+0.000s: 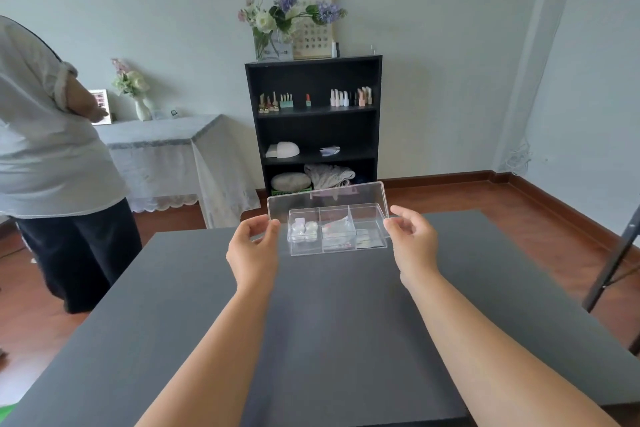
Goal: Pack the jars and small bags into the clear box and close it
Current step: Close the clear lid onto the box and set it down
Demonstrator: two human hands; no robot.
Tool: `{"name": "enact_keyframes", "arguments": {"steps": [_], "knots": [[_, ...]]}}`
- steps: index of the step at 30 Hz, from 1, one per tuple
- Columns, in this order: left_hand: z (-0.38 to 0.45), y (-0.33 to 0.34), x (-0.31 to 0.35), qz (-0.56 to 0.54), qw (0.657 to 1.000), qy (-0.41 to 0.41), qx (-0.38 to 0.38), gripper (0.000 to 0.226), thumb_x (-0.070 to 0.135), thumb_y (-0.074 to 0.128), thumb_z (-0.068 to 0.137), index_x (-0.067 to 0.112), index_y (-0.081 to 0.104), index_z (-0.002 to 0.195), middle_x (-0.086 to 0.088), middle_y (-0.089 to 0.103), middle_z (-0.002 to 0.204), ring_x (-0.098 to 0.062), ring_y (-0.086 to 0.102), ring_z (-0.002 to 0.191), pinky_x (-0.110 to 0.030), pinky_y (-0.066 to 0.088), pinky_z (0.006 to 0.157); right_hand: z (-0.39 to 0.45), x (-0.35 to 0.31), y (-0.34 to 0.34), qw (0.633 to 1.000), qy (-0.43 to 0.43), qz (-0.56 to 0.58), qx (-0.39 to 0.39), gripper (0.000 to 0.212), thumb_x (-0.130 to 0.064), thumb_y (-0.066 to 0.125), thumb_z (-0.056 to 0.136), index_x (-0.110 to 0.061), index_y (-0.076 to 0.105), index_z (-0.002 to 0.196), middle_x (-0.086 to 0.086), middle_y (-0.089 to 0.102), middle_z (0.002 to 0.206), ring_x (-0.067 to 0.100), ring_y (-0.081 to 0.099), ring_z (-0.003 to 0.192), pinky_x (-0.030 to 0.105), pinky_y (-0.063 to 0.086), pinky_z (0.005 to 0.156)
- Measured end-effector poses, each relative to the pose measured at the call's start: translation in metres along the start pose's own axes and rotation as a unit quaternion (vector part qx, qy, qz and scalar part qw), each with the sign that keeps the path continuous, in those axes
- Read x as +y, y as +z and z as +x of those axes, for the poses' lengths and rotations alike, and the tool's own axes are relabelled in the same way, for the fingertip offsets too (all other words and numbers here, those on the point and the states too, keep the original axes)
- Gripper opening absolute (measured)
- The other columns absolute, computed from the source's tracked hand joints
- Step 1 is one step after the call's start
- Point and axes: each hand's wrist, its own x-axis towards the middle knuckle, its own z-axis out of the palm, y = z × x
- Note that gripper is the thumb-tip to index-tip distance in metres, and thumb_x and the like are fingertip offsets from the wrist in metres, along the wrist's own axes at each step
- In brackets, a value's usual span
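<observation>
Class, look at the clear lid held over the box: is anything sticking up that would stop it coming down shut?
Nothing visible does. The lid is held tilted above the box by the left hand and right hand. The jars and small bags appear to sit below the rim.

A dark grey table [214, 322] is being seen from its near edge, its matte top running away toward the wooden floor [519, 215]. A clear box [337, 236] with three compartments is being carried directly on the top near the far edge. Small jars [304, 229] are lying in its left compartment and small bags [336, 230] in the middle one.
</observation>
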Motion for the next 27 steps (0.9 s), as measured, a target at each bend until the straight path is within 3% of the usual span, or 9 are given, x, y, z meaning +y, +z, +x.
{"name": "enact_keyframes", "arguments": {"steps": [3, 5, 8, 10, 12, 15, 20, 24, 27], "knots": [[0.020, 0.011, 0.006, -0.030, 0.999, -0.036, 0.010, 0.006, 0.039, 0.071, 0.076, 0.033, 0.071, 0.079, 0.012, 0.073, 0.073, -0.012, 0.070, 0.076, -0.037, 0.058, 0.077, 0.010, -0.004, 0.009, 0.998, 0.014, 0.048, -0.025, 0.029, -0.011, 0.068, 0.085, -0.032, 0.069, 0.104, -0.011, 0.067, 0.092, -0.001, 0.062, 0.078, 0.005, 0.045, 0.060], [0.032, 0.019, 0.009, -0.039, 0.998, -0.050, -0.006, 0.008, 0.036, 0.071, 0.076, 0.031, 0.072, 0.082, 0.011, 0.073, 0.069, -0.008, 0.071, 0.071, -0.037, 0.059, 0.077, 0.016, -0.005, 0.011, 0.997, 0.007, 0.062, -0.044, 0.034, -0.011, 0.069, 0.085, -0.037, 0.065, 0.106, -0.011, 0.065, 0.105, 0.002, 0.062, 0.093, 0.009, 0.047, 0.071], [0.045, 0.030, 0.010, -0.033, 0.996, -0.059, -0.060, 0.014, 0.031, 0.070, 0.081, 0.028, 0.074, 0.094, 0.008, 0.075, 0.078, -0.006, 0.070, 0.068, -0.035, 0.059, 0.080, 0.024, 0.001, 0.009, 0.996, -0.024, 0.033, -0.074, 0.041, -0.009, 0.072, 0.084, -0.032, 0.064, 0.117, -0.013, 0.065, 0.113, -0.001, 0.060, 0.105, 0.016, 0.047, 0.087], [0.048, 0.035, 0.009, -0.013, 0.994, -0.053, -0.095, 0.025, 0.034, 0.070, 0.081, 0.029, 0.071, 0.106, 0.007, 0.075, 0.098, -0.008, 0.071, 0.075, -0.036, 0.056, 0.087, 0.028, 0.007, 0.007, 0.997, -0.035, 0.007, -0.072, 0.042, -0.009, 0.072, 0.084, -0.027, 0.065, 0.121, -0.015, 0.067, 0.113, -0.005, 0.061, 0.103, 0.016, 0.048, 0.090], [0.048, 0.038, 0.005, 0.034, 0.990, -0.029, -0.132, 0.060, 0.047, 0.071, 0.078, 0.024, 0.056, 0.132, 0.009, 0.066, 0.121, -0.005, 0.067, 0.091, -0.032, 0.050, 0.093, 0.033, 0.017, 0.007, 0.998, -0.035, 0.007, -0.047, 0.040, -0.010, 0.073, 0.084, -0.024, 0.067, 0.121, -0.014, 0.069, 0.109, -0.008, 0.063, 0.096, 0.011, 0.049, 0.085], [0.044, 0.039, -0.004, 0.090, 0.980, 0.015, -0.176, 0.084, 0.060, 0.072, 0.073, 0.028, 0.040, 0.144, 0.017, 0.054, 0.129, -0.002, 0.057, 0.105, -0.023, 0.041, 0.086, 0.038, 0.030, 0.007, 0.999, -0.019, 0.033, -0.020, 0.036, -0.012, 0.074, 0.084, -0.019, 0.069, 0.119, -0.007, 0.071, 0.109, -0.004, 0.065, 0.097, 0.005, 0.047, 0.079], [0.047, 0.038, -0.020, 0.124, 0.977, 0.037, -0.172, 0.081, 0.063, 0.072, 0.069, 0.034, 0.046, 0.140, 0.018, 0.054, 0.129, -0.003, 0.050, 0.113, -0.023, 0.037, 0.084, 0.041, 0.043, 0.008, 0.999, -0.028, 0.036, -0.017, 0.033, -0.013, 0.074, 0.084, -0.039, 0.069, 0.103, -0.016, 0.071, 0.106, -0.003, 0.065, 0.099, 0.013, 0.049, 0.083], [0.046, 0.043, -0.031, 0.126, 0.981, 0.025, -0.143, 0.076, 0.066, 0.069, 0.069, 0.035, 0.050, 0.136, 0.009, 0.057, 0.128, -0.004, 0.049, 0.112, -0.026, 0.037, 0.090, 0.046, 0.049, 0.009, 0.998, -0.038, 0.037, -0.016, 0.030, -0.010, 0.073, 0.085, -0.033, 0.069, 0.105, -0.016, 0.071, 0.103, -0.004, 0.066, 0.095, 0.008, 0.050, 0.079], [0.044, 0.047, -0.039, 0.126, 0.983, 0.021, -0.133, 0.081, 0.070, 0.066, 0.065, 0.034, 0.051, 0.136, 0.002, 0.057, 0.133, -0.012, 0.049, 0.123, -0.036, 0.041, 0.102, 0.049, 0.051, 0.009, 0.998, -0.032, 0.044, -0.016, 0.026, -0.008, 0.071, 0.086, -0.025, 0.071, 0.105, -0.017, 0.071, 0.100, -0.006, 0.067, 0.093, 0.007, 0.049, 0.080]]}}
